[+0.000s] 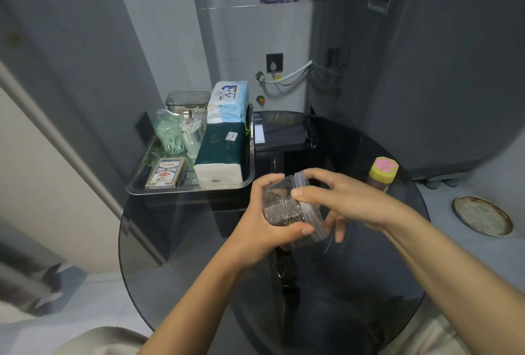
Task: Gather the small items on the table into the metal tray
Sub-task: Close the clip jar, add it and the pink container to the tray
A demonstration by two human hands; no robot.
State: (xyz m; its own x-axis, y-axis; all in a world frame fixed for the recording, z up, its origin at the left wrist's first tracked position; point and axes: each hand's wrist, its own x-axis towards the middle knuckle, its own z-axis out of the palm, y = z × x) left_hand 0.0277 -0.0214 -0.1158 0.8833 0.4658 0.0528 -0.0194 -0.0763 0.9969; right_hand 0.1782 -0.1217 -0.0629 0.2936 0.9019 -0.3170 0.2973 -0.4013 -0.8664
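Note:
A clear plastic jar with paper clips inside lies on its side above the round dark glass table. My left hand grips the jar's body from below. My right hand is closed around its clear lid. The metal tray stands at the table's back left. It holds a card box, a green tissue pack, a wet-wipes pack, a glass bottle, a bag of green bands and a clear container. A small bottle with a yellow and pink cap stands on the table at the right.
A dark box shows behind and below the glass. A grey appliance rises at the right, with a white hose on the wall. A round rusty plate lies on the floor at the right.

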